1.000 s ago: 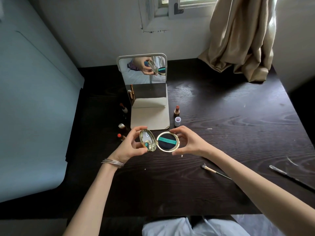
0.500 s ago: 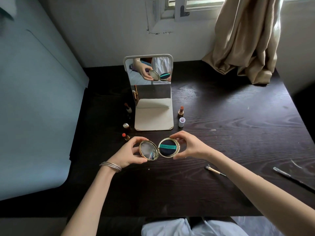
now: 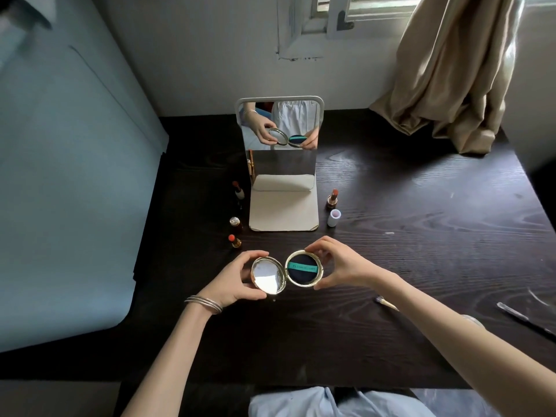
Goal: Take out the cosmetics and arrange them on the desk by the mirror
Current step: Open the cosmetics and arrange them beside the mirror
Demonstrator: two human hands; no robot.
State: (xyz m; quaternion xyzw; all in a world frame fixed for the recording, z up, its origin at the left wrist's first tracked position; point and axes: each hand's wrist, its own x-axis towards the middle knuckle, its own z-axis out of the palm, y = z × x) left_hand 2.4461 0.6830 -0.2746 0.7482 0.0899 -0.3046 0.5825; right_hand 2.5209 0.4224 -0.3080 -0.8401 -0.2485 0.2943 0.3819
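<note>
Open compact (image 3: 287,273) held between both hands above desk (image 3: 421,224): lid half in left hand (image 3: 230,279), base half in right hand (image 3: 340,266). Mirror (image 3: 281,152) stands beyond hands. Three lipsticks (image 3: 235,240) beyond left hand, left of mirror. Lipstick (image 3: 332,199) and cap (image 3: 334,217) beyond right hand. Brush (image 3: 386,303) just right of right forearm.

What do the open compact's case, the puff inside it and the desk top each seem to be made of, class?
Compact case: gold-toned metal or metallised plastic, going by its shiny rim; which one is unclear.
Puff: soft, matte dark fabric or sponge with a teal ribbon band across it.
Desk top: dark wood or wood-look veneer, judging by the visible wavy grain.
</note>
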